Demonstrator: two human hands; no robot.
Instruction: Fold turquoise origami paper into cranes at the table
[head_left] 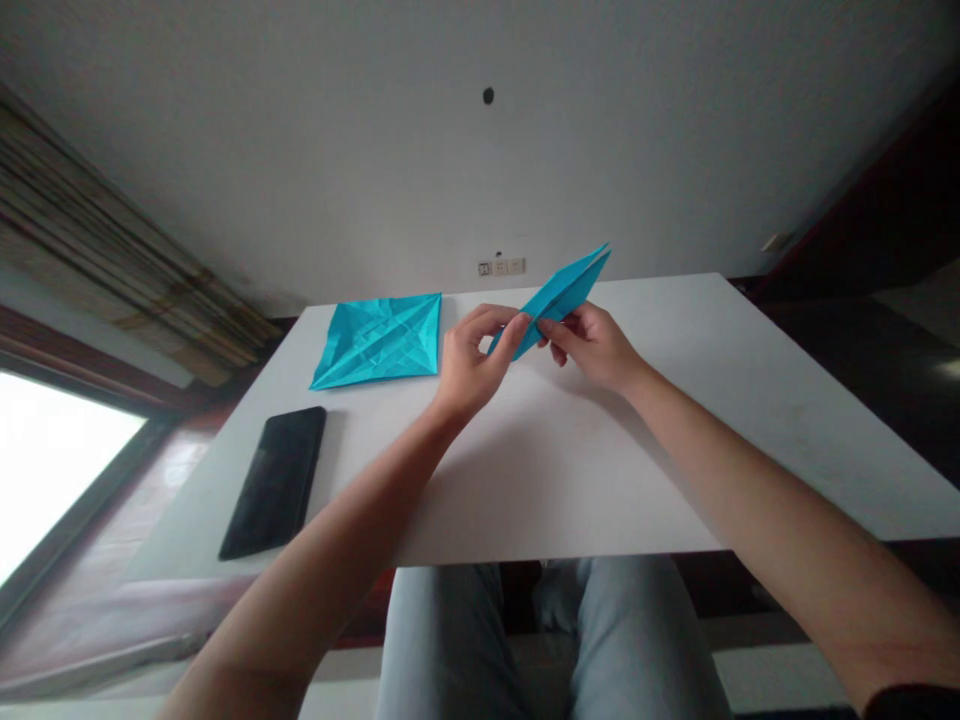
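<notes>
A narrow folded piece of blue paper [564, 290] is held above the white table [570, 460], its long tip pointing up and to the right. My left hand [471, 360] pinches its lower end between thumb and fingers. My right hand [592, 345] pinches the same piece just to the right, near its middle. The two hands almost touch. A second sheet of blue paper [381, 340], creased all over, lies flat on the table to the left of my left hand.
A black phone [276, 482] lies face down near the table's left front corner. A wall with a socket plate [501, 267] stands behind the table. A window [52, 460] is at the left. My knees show below the front edge.
</notes>
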